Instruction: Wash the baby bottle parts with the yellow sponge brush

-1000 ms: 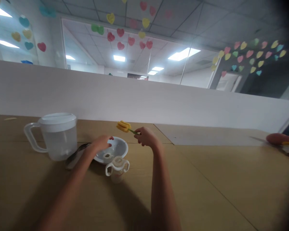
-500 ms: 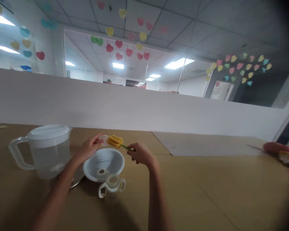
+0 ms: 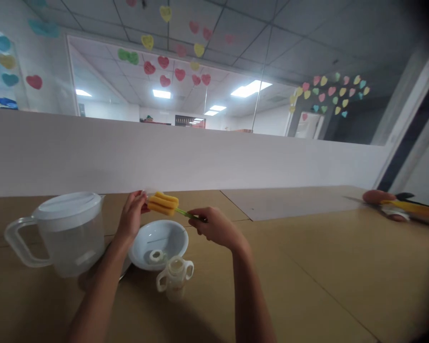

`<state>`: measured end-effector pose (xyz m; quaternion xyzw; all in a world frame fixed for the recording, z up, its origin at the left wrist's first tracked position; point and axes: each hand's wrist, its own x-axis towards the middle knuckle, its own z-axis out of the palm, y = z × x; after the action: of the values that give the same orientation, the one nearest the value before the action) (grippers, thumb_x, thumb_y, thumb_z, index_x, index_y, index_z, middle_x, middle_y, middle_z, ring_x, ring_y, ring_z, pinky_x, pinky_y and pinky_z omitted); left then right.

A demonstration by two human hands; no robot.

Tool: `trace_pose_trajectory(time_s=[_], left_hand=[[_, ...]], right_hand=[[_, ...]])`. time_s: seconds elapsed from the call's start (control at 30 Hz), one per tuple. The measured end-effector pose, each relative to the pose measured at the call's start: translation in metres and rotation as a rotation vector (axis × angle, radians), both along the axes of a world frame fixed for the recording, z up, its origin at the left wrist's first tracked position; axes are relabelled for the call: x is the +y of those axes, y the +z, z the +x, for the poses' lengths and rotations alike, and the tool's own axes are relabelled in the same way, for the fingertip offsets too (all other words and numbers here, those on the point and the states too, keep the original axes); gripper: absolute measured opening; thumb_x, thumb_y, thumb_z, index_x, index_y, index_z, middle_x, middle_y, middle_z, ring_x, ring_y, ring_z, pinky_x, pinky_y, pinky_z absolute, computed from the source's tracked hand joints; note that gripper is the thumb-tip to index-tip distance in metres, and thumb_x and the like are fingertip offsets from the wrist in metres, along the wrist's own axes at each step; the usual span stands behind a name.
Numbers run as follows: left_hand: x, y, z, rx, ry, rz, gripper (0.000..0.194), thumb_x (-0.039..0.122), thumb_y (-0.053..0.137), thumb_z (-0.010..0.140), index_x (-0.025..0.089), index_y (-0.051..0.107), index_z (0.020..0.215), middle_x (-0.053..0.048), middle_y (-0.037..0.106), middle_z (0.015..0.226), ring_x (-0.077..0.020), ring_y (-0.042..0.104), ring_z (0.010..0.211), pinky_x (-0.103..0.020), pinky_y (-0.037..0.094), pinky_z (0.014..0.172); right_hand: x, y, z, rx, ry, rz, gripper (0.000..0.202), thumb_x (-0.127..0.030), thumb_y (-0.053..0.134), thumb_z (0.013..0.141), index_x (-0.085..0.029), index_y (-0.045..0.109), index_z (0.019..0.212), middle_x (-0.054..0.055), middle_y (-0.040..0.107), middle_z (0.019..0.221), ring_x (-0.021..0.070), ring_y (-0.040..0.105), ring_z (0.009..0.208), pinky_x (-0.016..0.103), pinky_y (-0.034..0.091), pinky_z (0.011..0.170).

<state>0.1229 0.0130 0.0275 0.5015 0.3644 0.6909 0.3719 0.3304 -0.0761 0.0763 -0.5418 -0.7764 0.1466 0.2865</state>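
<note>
My right hand (image 3: 210, 223) grips the green handle of a bottle brush (image 3: 163, 204) with a yellow sponge head. The sponge points left, its tip close to my left hand (image 3: 131, 212). My left fingers are closed around a small clear cap, mostly hidden behind them. Below both hands stands a white bowl (image 3: 178, 238) with a white ring-shaped bottle part (image 3: 157, 256) inside. In front of the bowl, a two-handled baby bottle (image 3: 176, 278) stands upright, its top uncovered.
On the left stands a lidded clear pitcher (image 3: 71, 238) of water. A round metal lid or tray (image 3: 126, 269) lies partly under the bowl. A knife and reddish objects (image 3: 379, 196) lie at the far right. A low white wall (image 3: 186, 159) runs behind the table (image 3: 289, 276).
The view has shifted a little to the right. My left hand has turned more upright with the clear cap, and the brush's sponge has moved closer to it, now nearly level.
</note>
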Motion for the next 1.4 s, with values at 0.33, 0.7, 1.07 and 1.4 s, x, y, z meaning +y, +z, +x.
trace_pose_trajectory(time_s=[0.33, 0.7, 1.07, 1.4], left_hand=[[-0.011, 0.001, -0.004, 0.231, 0.004, 0.125, 0.037, 0.046, 0.057, 0.072, 0.021, 0.05, 0.1, -0.002, 0.064, 0.079, -0.0173, 0.061, 0.071, -0.032, 0.049, 0.07], [-0.02, -0.001, 0.003, 0.657, 0.167, 0.037, 0.042, 0.06, 0.049, 0.077, 0.021, 0.048, 0.094, -0.004, 0.067, 0.074, -0.0202, 0.064, 0.07, -0.03, 0.046, 0.064], [-0.02, 0.01, -0.067, 0.761, 0.129, 0.052, 0.05, 0.05, 0.055, 0.075, 0.022, 0.046, 0.115, -0.006, 0.068, 0.094, -0.0204, 0.065, 0.086, -0.031, 0.048, 0.076], [0.026, -0.053, -0.078, 1.51, 0.351, -0.417, 0.037, 0.012, 0.04, 0.082, 0.013, 0.057, 0.115, -0.019, 0.064, 0.112, -0.0252, 0.059, 0.107, -0.031, 0.043, 0.084]], right_hand=[[0.005, -0.002, -0.002, -0.026, 0.013, 0.043, 0.024, -0.021, 0.048, 0.085, -0.019, 0.07, 0.092, -0.001, 0.061, 0.062, 0.0086, 0.047, 0.052, 0.02, 0.032, 0.05], [0.007, -0.005, -0.019, -0.284, 0.095, -0.025, 0.024, -0.008, 0.042, 0.085, -0.012, 0.066, 0.088, 0.002, 0.061, 0.055, 0.0079, 0.047, 0.042, 0.021, 0.031, 0.046], [0.017, -0.006, -0.016, -0.122, 0.29, -0.228, 0.03, -0.015, 0.034, 0.091, -0.01, 0.06, 0.104, 0.001, 0.064, 0.059, 0.0055, 0.046, 0.035, 0.018, 0.035, 0.04], [0.027, -0.014, -0.006, -0.168, 0.094, -0.142, 0.029, -0.014, 0.034, 0.089, -0.009, 0.059, 0.101, 0.001, 0.062, 0.056, 0.0061, 0.047, 0.034, 0.018, 0.032, 0.037]])
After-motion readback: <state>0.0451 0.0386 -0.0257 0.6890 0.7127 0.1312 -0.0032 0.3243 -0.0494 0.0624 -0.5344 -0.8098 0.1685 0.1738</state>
